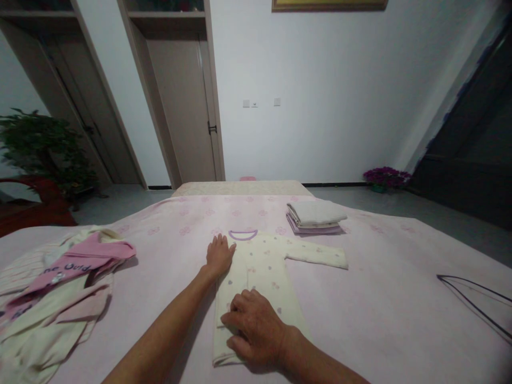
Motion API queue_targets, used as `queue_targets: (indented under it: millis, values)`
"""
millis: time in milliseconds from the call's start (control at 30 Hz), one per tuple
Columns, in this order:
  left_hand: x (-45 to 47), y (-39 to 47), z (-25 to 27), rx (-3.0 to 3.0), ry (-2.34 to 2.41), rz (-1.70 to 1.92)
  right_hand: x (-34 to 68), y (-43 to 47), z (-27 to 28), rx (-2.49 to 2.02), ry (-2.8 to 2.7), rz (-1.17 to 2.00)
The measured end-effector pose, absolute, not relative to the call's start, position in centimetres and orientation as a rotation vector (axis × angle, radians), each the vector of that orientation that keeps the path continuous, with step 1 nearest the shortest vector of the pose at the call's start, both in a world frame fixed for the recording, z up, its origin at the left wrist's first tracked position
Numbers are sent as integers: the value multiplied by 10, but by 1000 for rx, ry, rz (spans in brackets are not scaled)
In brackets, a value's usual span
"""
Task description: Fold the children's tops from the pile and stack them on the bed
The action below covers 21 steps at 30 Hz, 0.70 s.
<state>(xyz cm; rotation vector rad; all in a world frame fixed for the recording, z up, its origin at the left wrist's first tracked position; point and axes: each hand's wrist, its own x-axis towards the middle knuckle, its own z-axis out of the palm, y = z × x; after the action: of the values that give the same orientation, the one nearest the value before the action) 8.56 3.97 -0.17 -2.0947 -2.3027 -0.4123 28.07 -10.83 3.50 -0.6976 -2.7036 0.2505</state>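
A cream long-sleeved child's shirt with small printed motifs and a purple neckband lies on the pink patterned sheet. Its right-side sleeve stretches out flat, while the left side is folded inward over the body. My left hand rests open at the shirt's left shoulder, beside the neckband, fingers stretched forward. Over the lower part of the shirt, my right hand presses on the cloth with bent fingers, thumb apart from them. Nothing shows gripped in it. My right hand and forearm cover part of the hem.
Rumpled clothes, pink and cream, are heaped on the left. A folded stack of white and lilac cloth sits behind the shirt to the right. A thin black looped cord or wire lies at the right edge.
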Motion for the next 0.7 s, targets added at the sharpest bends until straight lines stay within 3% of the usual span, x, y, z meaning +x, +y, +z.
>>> queue_targets:
  millis: [200,467,700]
  values:
    - [86,39,-18,-2040,-2354,-301,285,-122,49,-747,-2771,299]
    - [95,14,4,-1985,-2333,-262,333,-111,50,-646,-2676,435]
    - [126,-69,12,-2411,-1894,-434,471,-21,46,-1674,-2033,152]
